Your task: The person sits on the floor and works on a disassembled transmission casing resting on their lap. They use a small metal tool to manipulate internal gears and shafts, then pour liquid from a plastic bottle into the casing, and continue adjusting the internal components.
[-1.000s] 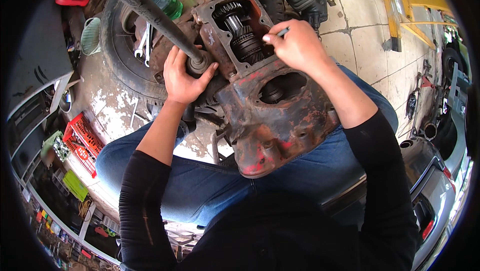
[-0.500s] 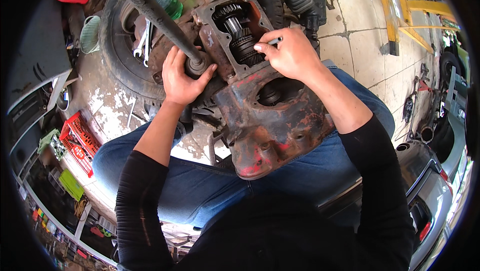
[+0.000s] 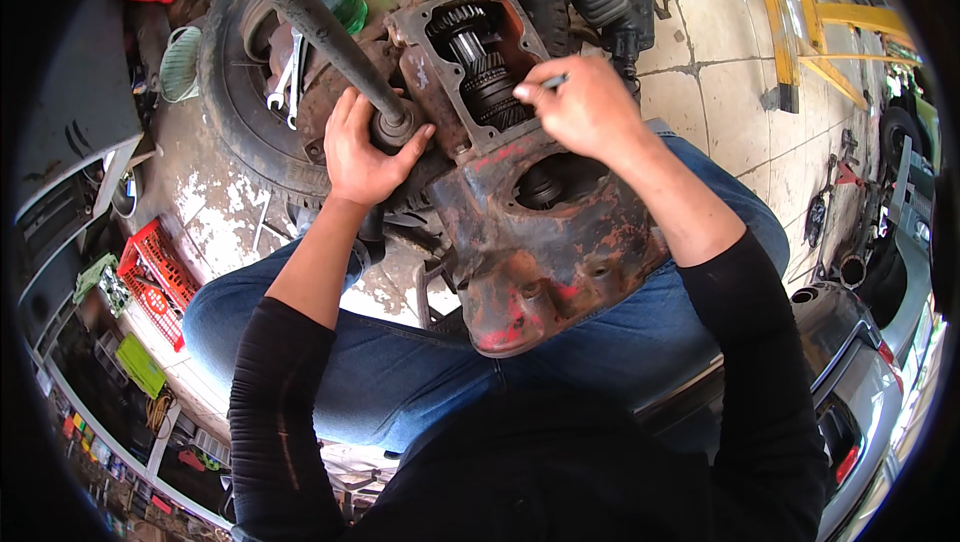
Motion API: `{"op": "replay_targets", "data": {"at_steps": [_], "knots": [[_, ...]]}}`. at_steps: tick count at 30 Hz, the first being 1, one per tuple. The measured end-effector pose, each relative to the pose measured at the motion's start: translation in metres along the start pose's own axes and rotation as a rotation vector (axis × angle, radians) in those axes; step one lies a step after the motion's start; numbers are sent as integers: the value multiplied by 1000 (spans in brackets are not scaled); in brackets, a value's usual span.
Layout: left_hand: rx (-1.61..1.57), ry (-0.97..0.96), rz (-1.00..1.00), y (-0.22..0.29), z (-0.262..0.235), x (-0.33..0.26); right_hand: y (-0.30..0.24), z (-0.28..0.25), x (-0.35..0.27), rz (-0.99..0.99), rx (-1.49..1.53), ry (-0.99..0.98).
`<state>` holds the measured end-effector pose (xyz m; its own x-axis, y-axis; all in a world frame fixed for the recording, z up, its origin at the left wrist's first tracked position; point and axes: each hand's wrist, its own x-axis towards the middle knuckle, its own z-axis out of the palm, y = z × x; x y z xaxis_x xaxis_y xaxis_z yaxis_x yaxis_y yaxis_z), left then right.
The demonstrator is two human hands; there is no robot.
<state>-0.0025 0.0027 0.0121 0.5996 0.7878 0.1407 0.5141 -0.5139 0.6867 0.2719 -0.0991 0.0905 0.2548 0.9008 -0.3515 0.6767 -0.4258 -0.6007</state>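
Between my knees lies a worn gearbox housing [image 3: 560,262], rusty brown with red paint marks. Its rectangular opening shows a dark gear shaft [image 3: 487,77] with toothed gears. Over the opening's right edge, my right hand [image 3: 590,114] pinches a short thin grey rod [image 3: 557,82]; its far end points up and right, and the fingers partly hide it. My left hand [image 3: 362,164] curls, thumb and fingers apart, round a round metal fitting [image 3: 397,122] left of the opening. A long dark bar [image 3: 310,27] rises from that fitting toward the upper left.
A tyre [image 3: 228,112] lies behind the housing, with wrenches [image 3: 290,82] and a green-tinted bottle [image 3: 345,4] over it. A lever with a rubber boot [image 3: 600,2] lies beyond. Yellow metal frames [image 3: 780,22] stand right; a red crate [image 3: 155,282] sits left, near shelving.
My right hand has shifted slightly right and the rod has tilted, its image now a little blurred. My left hand stays in place on the fitting.
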Motion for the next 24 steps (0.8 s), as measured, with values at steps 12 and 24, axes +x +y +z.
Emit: {"op": "replay_targets", "data": {"at_steps": [12,24], "knots": [[1,-13,-17,-1,0,-2,11,-3,6,94,342,-68],[9,-17,-33,1,-1,0,5,0,7,41,59,-4]]}}
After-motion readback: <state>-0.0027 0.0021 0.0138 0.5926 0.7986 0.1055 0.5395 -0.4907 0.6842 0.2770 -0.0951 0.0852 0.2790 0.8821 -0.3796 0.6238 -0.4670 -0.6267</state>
